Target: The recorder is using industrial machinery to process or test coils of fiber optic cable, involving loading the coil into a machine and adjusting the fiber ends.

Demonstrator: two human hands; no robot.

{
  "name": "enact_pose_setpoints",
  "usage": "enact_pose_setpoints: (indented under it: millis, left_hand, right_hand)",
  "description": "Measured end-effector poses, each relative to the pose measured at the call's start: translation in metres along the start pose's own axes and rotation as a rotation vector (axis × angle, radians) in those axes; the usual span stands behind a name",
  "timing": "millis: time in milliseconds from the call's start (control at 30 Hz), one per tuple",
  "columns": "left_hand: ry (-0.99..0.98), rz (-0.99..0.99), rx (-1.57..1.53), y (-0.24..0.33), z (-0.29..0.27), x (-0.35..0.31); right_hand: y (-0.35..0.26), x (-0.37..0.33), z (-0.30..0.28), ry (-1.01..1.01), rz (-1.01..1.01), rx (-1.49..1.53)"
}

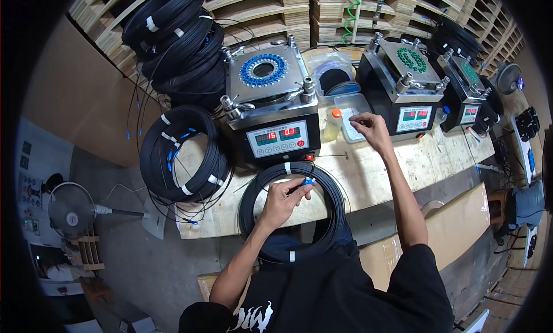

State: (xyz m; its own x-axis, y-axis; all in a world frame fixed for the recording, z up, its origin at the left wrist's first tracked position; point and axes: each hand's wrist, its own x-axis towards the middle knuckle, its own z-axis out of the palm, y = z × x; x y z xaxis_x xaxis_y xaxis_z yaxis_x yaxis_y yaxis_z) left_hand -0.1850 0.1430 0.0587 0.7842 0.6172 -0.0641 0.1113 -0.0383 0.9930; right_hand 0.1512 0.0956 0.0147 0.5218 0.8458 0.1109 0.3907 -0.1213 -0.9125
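My left hand pinches a small blue fiber-optic connector on the end of a black cable. Under that hand, a tied coil of black cable hangs partly over the table's front edge, close to my body. Farther off to the right, my right hand is over a clear plastic tray holding small whitish bits. Its thumb and fingertips are pressed together; whatever is between them is too small to tell. Just left of the tray stands a bottle of yellowish liquid with an orange cap.
A polishing machine with a ring of blue connectors stands behind my left hand. Two similar machines, one of them a green-ringed machine, stand rightward. More cable coils lie and pile up at left. A standing fan is beyond the table.
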Motion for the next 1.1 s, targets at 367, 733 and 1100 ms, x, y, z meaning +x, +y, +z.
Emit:
enact_pose_setpoints:
  millis: [367,733,1100]
  left_hand:
    - [0.008,0.054,0.147,0.005,0.001,0.004]
    - [-0.005,0.049,0.114,0.005,0.001,0.001]
    - [-0.054,-0.008,0.174,0.007,-0.002,-0.001]
  right_hand:
    - [-0.109,-0.114,0.063,-0.227,0.07,0.442]
    - [-0.1,-0.121,0.072,-0.194,0.1,0.545]
    - [-0.098,-0.121,0.075,-0.206,-0.044,0.469]
